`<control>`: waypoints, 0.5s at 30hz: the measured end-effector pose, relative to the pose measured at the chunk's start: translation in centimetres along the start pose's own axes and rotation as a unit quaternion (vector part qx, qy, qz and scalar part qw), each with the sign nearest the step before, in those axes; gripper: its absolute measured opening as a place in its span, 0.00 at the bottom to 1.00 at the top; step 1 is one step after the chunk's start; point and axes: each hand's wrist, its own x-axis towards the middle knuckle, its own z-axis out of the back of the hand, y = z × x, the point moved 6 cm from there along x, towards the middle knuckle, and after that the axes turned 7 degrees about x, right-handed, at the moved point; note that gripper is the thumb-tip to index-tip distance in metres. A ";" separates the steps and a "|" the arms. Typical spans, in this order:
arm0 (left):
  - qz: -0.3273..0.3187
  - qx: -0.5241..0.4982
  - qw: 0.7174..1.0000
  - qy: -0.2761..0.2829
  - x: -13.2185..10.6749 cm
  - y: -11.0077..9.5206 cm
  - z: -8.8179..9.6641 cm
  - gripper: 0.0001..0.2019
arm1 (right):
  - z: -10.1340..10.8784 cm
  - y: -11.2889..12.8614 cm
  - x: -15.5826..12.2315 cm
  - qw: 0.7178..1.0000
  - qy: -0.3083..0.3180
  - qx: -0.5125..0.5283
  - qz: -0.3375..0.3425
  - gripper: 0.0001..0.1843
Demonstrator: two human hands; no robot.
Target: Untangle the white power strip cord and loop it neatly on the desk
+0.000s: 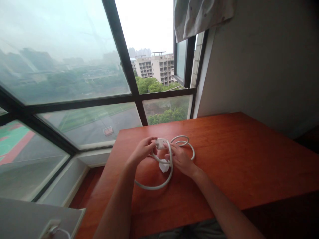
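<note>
A thick white cable [159, 184] lies in loops on the reddish wooden table [249, 159], ending in a white plug block [160, 143]. My left hand [143, 150] is closed on the plug block from the left. My right hand [180, 158] sits just right of it, fingers curled on the cable and pressing a small white cloth or tissue [163, 166] against it. One loop of cable [185, 143] curls away behind my right hand.
A large dark-framed window [129, 66] fills the left and back, with buildings and trees outside. A grey wall [261, 66] rises to the right. A grey surface with a white socket and cord [51, 229] sits at the lower left.
</note>
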 end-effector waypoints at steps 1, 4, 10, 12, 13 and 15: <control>-0.005 0.002 1.000 -0.004 0.0 -0.1 0.1 0.22 | 0.2 0.0 0.0 1.000 -0.015 0.008 0.000 0.24; -0.029 -0.010 1.000 0.004 -0.2 -0.9 0.4 0.19 | 0.9 -0.2 0.0 0.998 -0.053 0.017 0.000 0.25; -0.086 -0.028 0.994 0.064 -1.3 -2.8 0.0 0.19 | 2.1 -0.9 0.0 0.996 -0.077 0.032 -0.010 0.24; -0.113 -0.025 0.992 0.055 -1.3 -3.0 0.0 0.20 | 2.5 -0.9 -0.1 0.996 -0.089 0.029 -0.008 0.23; -0.127 -0.022 0.991 0.045 -1.2 -3.0 0.1 0.19 | 2.6 -0.9 -0.1 0.995 -0.094 0.027 -0.007 0.23; -0.154 0.003 0.988 0.018 -1.0 -3.0 0.0 0.18 | 2.5 -0.7 -0.1 0.995 -0.096 0.026 -0.008 0.22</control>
